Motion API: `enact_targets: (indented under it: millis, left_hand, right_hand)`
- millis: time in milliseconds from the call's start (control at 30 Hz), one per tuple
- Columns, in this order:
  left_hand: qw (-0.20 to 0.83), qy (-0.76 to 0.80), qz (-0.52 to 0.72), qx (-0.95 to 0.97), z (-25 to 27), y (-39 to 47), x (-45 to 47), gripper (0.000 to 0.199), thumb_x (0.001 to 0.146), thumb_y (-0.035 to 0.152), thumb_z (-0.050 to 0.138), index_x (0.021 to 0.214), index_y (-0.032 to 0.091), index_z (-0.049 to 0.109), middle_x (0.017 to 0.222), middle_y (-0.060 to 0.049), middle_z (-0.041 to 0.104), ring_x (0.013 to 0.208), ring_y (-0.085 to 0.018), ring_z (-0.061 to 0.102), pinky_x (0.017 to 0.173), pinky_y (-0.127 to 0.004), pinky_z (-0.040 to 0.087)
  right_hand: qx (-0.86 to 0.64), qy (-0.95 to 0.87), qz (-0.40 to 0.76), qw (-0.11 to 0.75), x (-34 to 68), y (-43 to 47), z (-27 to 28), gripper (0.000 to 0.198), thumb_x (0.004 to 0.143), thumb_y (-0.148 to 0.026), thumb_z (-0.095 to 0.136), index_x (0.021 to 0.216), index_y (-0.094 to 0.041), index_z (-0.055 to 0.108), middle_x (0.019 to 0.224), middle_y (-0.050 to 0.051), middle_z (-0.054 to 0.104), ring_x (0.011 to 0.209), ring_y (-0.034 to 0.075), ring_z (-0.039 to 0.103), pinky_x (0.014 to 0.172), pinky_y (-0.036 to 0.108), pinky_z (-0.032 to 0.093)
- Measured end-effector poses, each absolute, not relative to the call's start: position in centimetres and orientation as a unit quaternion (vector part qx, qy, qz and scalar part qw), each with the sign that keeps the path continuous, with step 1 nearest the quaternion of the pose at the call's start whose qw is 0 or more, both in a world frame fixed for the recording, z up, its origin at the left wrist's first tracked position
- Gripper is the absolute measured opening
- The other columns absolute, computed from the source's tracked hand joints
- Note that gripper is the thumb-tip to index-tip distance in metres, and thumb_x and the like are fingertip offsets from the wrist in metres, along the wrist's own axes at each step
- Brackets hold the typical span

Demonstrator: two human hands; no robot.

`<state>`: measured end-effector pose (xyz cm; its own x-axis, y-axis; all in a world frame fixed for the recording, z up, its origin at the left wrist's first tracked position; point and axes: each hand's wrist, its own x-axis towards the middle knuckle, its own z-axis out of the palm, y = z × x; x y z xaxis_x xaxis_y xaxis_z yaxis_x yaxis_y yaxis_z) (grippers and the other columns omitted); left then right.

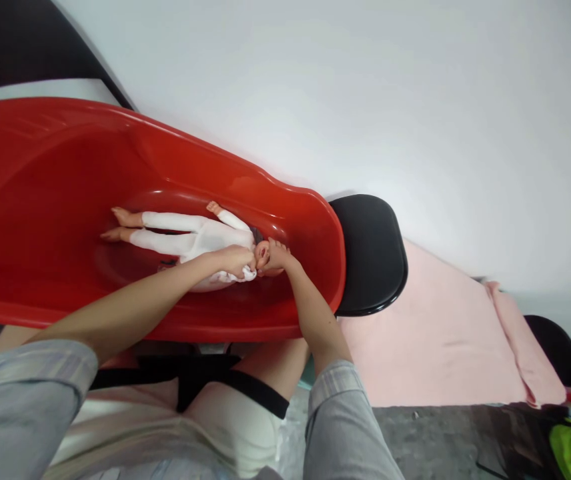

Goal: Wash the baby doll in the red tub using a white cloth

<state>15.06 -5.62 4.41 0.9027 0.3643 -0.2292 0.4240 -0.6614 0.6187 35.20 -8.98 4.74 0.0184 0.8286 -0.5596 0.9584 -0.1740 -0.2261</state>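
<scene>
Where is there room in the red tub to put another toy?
The red tub has bare floor at its wide end, past the doll's feet. The pink towel beside the black seat is bare too. It is crowded at the narrow end, where the left hand and right hand meet at the doll's head.

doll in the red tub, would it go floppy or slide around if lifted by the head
Probably floppy in the middle: the doll has a soft-looking white cloth body with only the feet and hands of harder material. It likely slides easily, since the red tub is smooth and glossy. The left hand and right hand both sit at its head, which suggests the head needs support.
</scene>
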Motion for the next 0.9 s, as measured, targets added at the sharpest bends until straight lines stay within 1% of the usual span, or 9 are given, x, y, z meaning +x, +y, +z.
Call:
enact_targets:
  millis: [100,200,267,400,533,667,733,800,900]
  left_hand:
    - [0.365,0.153,-0.093,0.914,4.9,-5.8,15.0,0.025,0.068,0.014,0.070,0.088,0.023,0.082,0.087,0.001,0.081,0.082,-0.023,0.071,0.080,-0.028,0.052]
    - [0.395,0.171,-0.076,0.899,5.1,-5.3,14.5,0.025,0.067,0.020,0.071,0.091,0.020,0.076,0.086,-0.001,0.077,0.079,-0.023,0.069,0.077,-0.029,0.052]
    - [0.417,0.181,-0.027,0.891,4.9,-4.5,14.0,0.031,0.068,0.023,0.069,0.098,0.019,0.074,0.094,-0.002,0.077,0.085,-0.024,0.070,0.081,-0.029,0.053]
    - [0.443,0.200,0.077,0.870,3.3,-2.3,13.4,0.039,0.067,0.031,0.065,0.104,0.020,0.069,0.106,-0.006,0.076,0.097,-0.028,0.072,0.089,-0.032,0.055]
    - [0.458,0.279,0.172,0.826,1.2,-0.6,13.1,0.044,0.065,0.037,0.066,0.106,0.022,0.065,0.109,-0.007,0.076,0.100,-0.029,0.073,0.092,-0.035,0.057]
    - [0.432,0.393,0.271,0.765,-0.8,-0.2,13.2,0.042,0.071,0.045,0.072,0.104,0.023,0.061,0.110,-0.008,0.076,0.107,-0.032,0.072,0.100,-0.041,0.057]
    - [0.429,0.439,0.311,0.726,-1.7,-0.5,13.4,0.045,0.074,0.049,0.074,0.108,0.022,0.060,0.115,-0.010,0.076,0.110,-0.033,0.073,0.103,-0.043,0.057]
    - [0.438,0.467,0.335,0.691,-2.5,-0.8,13.8,0.051,0.076,0.049,0.075,0.116,0.021,0.060,0.119,-0.012,0.076,0.111,-0.034,0.074,0.102,-0.044,0.058]
    - [0.453,0.469,0.371,0.661,-3.4,-1.2,14.3,0.058,0.079,0.046,0.078,0.127,0.020,0.059,0.129,-0.014,0.075,0.115,-0.033,0.074,0.102,-0.045,0.060]
  right_hand:
    - [0.703,0.637,-0.295,0.116,35.4,-8.9,4.4,0.148,0.066,-0.049,0.104,0.184,-0.014,0.023,0.189,0.026,0.017,0.175,0.048,0.021,0.142,0.061,0.022]
    - [0.704,0.637,-0.291,0.118,35.6,-8.8,4.2,0.147,0.067,-0.046,0.103,0.184,-0.014,0.021,0.188,0.027,0.021,0.174,0.047,0.024,0.141,0.060,0.024]
    - [0.704,0.636,-0.292,0.120,35.6,-8.8,4.1,0.148,0.067,-0.046,0.103,0.184,-0.012,0.019,0.187,0.027,0.023,0.174,0.046,0.025,0.141,0.060,0.026]
    - [0.703,0.633,-0.297,0.126,35.6,-8.7,4.0,0.151,0.066,-0.051,0.104,0.184,-0.009,0.019,0.187,0.027,0.022,0.175,0.046,0.023,0.143,0.059,0.022]
    - [0.697,0.640,-0.300,0.121,35.8,-8.6,3.9,0.150,0.065,-0.053,0.104,0.184,-0.012,0.022,0.189,0.026,0.018,0.175,0.047,0.021,0.142,0.060,0.023]
    - [0.686,0.652,-0.301,0.112,35.9,-8.7,3.9,0.142,0.065,-0.050,0.105,0.182,-0.019,0.030,0.189,0.023,0.021,0.173,0.048,0.027,0.140,0.061,0.026]
    - [0.692,0.648,-0.301,0.107,35.9,-8.7,3.9,0.147,0.063,-0.048,0.106,0.183,-0.017,0.026,0.187,0.024,0.024,0.172,0.048,0.029,0.140,0.060,0.026]
    - [0.696,0.643,-0.303,0.103,35.9,-8.7,3.9,0.153,0.062,-0.049,0.107,0.184,-0.013,0.021,0.186,0.025,0.027,0.172,0.048,0.029,0.140,0.059,0.027]
    - [0.695,0.644,-0.303,0.103,35.9,-8.7,3.8,0.150,0.063,-0.050,0.106,0.183,-0.014,0.024,0.185,0.024,0.028,0.172,0.048,0.029,0.140,0.059,0.027]
